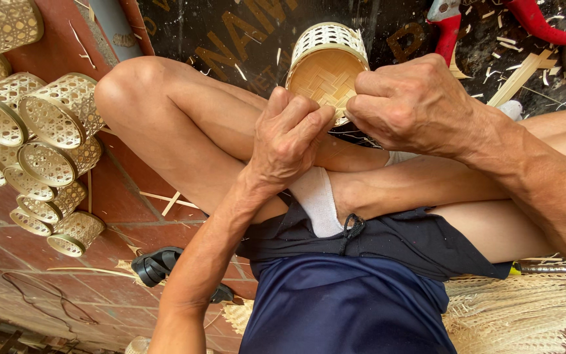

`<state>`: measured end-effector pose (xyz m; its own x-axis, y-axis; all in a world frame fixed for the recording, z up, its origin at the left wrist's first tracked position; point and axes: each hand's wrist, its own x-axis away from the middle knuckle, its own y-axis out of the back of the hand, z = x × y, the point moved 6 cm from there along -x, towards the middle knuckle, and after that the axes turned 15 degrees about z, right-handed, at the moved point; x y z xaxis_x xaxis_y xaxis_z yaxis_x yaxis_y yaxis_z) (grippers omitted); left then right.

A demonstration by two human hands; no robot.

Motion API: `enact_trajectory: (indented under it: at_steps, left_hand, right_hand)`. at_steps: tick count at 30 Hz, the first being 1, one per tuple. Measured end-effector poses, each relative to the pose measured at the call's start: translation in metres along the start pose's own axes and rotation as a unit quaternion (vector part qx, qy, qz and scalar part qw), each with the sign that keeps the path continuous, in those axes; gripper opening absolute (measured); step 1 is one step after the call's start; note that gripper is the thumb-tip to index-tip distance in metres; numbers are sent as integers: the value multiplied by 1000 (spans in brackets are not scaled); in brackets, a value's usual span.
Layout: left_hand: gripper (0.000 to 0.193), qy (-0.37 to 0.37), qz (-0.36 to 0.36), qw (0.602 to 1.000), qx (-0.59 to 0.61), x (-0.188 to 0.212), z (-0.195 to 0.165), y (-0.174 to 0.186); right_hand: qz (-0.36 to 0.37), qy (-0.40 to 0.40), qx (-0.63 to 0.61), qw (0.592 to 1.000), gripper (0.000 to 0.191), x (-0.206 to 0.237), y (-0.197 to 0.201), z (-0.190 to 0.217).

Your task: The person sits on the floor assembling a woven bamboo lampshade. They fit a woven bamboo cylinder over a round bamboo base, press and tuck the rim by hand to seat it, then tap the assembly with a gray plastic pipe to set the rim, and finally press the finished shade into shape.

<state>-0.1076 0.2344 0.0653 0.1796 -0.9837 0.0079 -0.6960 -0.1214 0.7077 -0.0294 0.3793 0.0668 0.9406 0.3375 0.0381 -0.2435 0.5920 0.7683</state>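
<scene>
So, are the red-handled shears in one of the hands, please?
No, the shears lie on the ground beyond the basket both hands grip.

Only one sign shows here: a dark, nearly black flat sheet with large ochre-brown block lettering (230,39), lying on the floor beyond your grip. It spreads out past your fingertips, behind and to both sides of what you hold, and your bare knee covers its near edge on your left. Pale slivers and shavings lie scattered over its surface, thicker off to the right of your grip. The letters are worn and partly hidden. You have no packages, labels or screens anywhere around your grip.
</scene>
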Motion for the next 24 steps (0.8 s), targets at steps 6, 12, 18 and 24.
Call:
enact_trajectory:
  at_steps: [6, 12, 18, 24]
  left_hand:
    - [22, -11, 26, 999, 26, 1, 3, 1]
    - [25, -12, 23, 999, 30, 0, 3, 1]
    - [39, 26, 22, 999, 16, 4, -4, -1]
    - [33, 47, -28, 997, -45, 3, -12, -7]
  right_hand:
    - [28, -9, 2, 1000, 25, -3, 3, 2]
    - [48, -8, 5, 999, 27, -5, 3, 1]
    - [41, -1, 9, 999, 28, -6, 1, 3]
    - [39, 0, 16, 999, 28, -6, 2, 4]
